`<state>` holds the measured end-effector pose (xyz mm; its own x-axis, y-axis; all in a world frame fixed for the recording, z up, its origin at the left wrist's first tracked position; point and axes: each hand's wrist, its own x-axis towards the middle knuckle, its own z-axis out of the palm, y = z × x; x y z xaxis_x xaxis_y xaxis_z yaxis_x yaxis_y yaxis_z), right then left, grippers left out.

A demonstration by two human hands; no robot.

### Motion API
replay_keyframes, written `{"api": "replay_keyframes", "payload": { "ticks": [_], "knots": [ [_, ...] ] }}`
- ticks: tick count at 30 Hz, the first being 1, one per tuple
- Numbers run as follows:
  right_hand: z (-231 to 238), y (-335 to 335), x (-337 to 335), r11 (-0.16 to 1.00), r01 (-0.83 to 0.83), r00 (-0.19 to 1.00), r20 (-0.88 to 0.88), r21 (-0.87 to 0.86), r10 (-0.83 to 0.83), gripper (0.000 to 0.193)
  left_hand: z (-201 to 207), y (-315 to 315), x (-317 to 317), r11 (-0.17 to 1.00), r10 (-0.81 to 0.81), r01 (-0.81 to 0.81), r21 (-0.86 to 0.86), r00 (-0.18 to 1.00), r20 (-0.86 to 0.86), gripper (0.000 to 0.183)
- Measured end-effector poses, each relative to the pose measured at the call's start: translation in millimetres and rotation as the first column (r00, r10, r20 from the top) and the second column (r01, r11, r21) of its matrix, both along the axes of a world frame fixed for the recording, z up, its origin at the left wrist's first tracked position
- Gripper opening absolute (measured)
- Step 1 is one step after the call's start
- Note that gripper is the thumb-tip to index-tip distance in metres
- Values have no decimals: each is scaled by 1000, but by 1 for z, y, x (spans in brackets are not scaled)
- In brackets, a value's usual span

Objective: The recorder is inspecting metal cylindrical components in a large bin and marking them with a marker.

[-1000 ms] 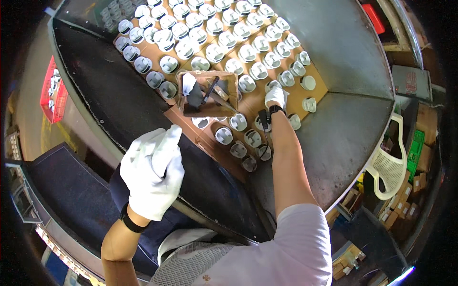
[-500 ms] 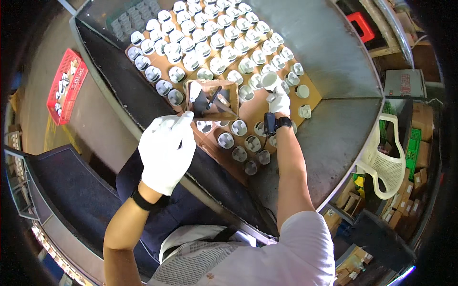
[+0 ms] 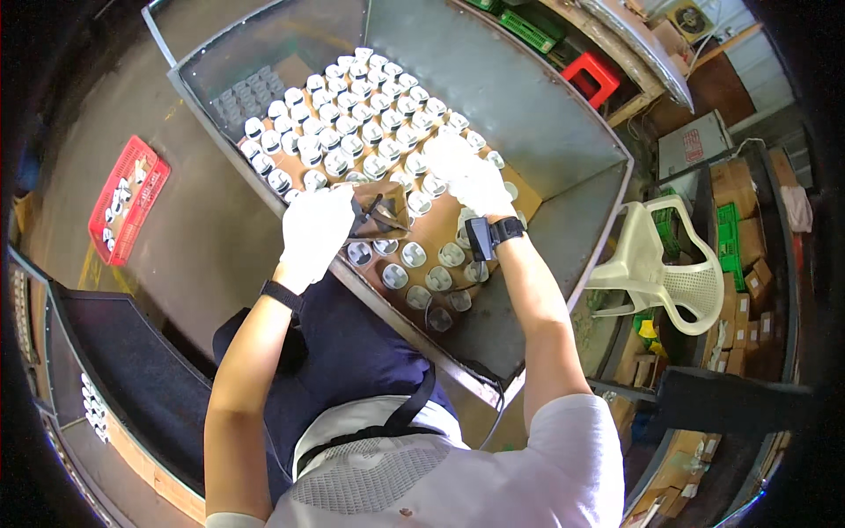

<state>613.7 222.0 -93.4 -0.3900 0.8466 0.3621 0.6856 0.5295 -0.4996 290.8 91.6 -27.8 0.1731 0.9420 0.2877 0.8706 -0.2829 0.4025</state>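
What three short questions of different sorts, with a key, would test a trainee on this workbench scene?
1. True or false: both hands wear white gloves.
2. What lies at the left hand? A) a small brown box B) a red crate C) a chair
3. What fills the metal tray?

Key
1. True; the right hand is gloved too.
2. A.
3. Rows of small round silver cups on a brown sheet.

gloved left hand [image 3: 315, 231] on brown box [image 3: 380, 211] — right hand [image 3: 475, 176] over metal cups [image 3: 352, 132]
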Motion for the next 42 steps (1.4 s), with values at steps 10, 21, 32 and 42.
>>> {"api": "replay_keyframes", "payload": {
  "ticks": [10,21,32,42],
  "knots": [
    [52,-93,-6,947,-137,986,-132,-290,102,41,-7,-24,67,745,219,622,-241,112,969,45],
    [56,-127,-22,971,-153,987,-68,-181,143,36,13,-35,74,718,-155,696,-11,176,972,50],
    [68,-136,-32,755,-387,873,-474,-529,116,28,9,-40,67,892,-49,414,-181,486,872,25],
    [74,-134,-37,897,-214,936,-343,-388,74,26,-36,-14,78,902,-387,384,196,519,762,61]
  ]
}}
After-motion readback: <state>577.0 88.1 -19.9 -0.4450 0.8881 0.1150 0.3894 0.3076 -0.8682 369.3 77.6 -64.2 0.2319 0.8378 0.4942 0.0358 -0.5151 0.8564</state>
